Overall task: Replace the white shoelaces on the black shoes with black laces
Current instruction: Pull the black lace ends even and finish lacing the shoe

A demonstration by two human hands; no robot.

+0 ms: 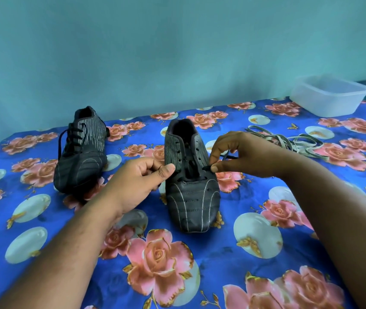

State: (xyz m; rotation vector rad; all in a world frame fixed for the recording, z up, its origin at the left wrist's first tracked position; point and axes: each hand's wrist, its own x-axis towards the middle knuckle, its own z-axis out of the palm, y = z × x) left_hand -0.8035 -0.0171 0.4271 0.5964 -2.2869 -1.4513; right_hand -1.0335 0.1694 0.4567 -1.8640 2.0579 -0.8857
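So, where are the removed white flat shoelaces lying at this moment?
The white flat shoelaces lie in a loose heap on the blue floral cloth, to the right behind the right hand, in front of the clear plastic container.

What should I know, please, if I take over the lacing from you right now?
Right hand: pinches the black lace at the near shoe's right eyelets.
Left hand: curled at that shoe's left side; its grip is unclear.
Far shoe: already laced black.
White laces: off, piled to the right, beside the tub.
Left: thread the near shoe's upper eyelets, which are bare.
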